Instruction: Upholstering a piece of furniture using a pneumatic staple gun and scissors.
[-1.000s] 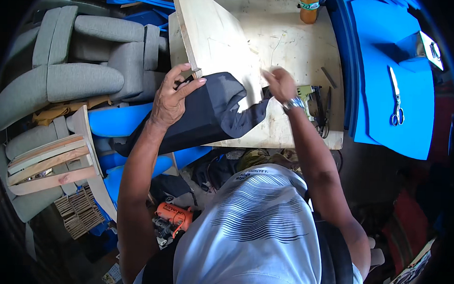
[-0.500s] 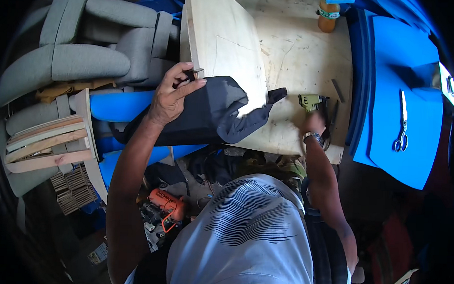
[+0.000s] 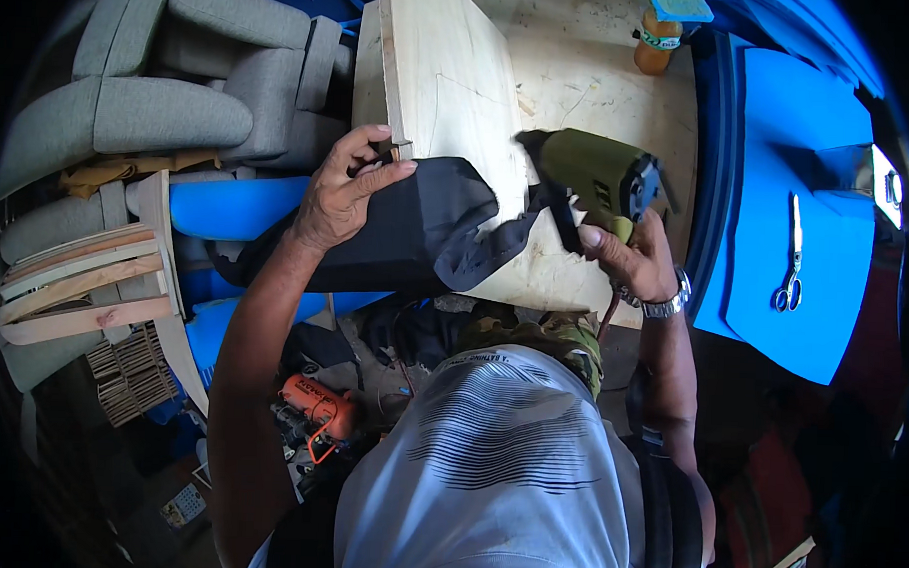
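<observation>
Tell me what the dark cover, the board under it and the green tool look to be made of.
Dark cover: matte woven fabric, judging by its soft folds and loose flap. Board: pale unfinished plywood, apparently, with faint grain and a raw edge. Green tool in the right hand: likely moulded plastic casing, dull sheen, though painted metal is possible.

Olive-green stapler (image 3: 593, 174), black fabric (image 3: 416, 233)

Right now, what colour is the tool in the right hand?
Olive green with a dark rear end; the tool in the right hand shows best in the head view.
</observation>
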The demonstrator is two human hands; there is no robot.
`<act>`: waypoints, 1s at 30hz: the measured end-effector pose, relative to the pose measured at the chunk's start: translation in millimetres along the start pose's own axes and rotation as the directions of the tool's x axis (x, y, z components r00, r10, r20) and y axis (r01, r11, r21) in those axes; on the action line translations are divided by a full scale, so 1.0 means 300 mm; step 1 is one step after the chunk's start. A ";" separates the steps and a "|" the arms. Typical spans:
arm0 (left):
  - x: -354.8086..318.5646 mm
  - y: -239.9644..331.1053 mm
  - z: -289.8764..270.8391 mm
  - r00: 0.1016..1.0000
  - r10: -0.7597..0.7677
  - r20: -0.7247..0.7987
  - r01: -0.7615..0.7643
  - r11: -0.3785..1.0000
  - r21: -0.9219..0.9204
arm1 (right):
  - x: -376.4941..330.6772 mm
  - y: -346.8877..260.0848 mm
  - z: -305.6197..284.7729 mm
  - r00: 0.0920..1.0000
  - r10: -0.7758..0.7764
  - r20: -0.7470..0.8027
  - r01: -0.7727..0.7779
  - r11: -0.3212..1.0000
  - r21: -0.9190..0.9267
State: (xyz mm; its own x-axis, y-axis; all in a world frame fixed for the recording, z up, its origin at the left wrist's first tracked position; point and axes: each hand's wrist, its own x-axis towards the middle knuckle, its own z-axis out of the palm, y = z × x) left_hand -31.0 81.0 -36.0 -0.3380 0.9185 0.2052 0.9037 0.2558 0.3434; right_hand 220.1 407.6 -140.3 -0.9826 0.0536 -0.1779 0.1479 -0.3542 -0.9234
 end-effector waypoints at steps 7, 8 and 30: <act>0.003 0.009 -0.005 1.000 -0.018 0.004 0.018 1.000 0.016 | 0.195 -0.036 0.081 0.956 -0.100 0.276 0.063 0.988 0.140; 0.001 0.010 -0.003 1.000 -0.018 0.003 0.018 1.000 0.024 | 0.212 -0.029 0.079 0.952 -0.084 0.295 0.054 0.993 0.109; -0.002 0.003 0.005 1.000 -0.008 -0.029 0.009 1.000 0.024 | 0.161 0.108 0.117 0.948 0.121 0.293 -0.145 0.987 0.063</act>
State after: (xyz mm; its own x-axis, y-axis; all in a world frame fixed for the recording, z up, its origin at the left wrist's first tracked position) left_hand -29.6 81.1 -37.3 -0.3529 0.9072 0.2291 0.9066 0.2711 0.3233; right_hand 173.5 366.1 -166.8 -0.9469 -0.2660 -0.1806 0.2818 -0.4161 -0.8646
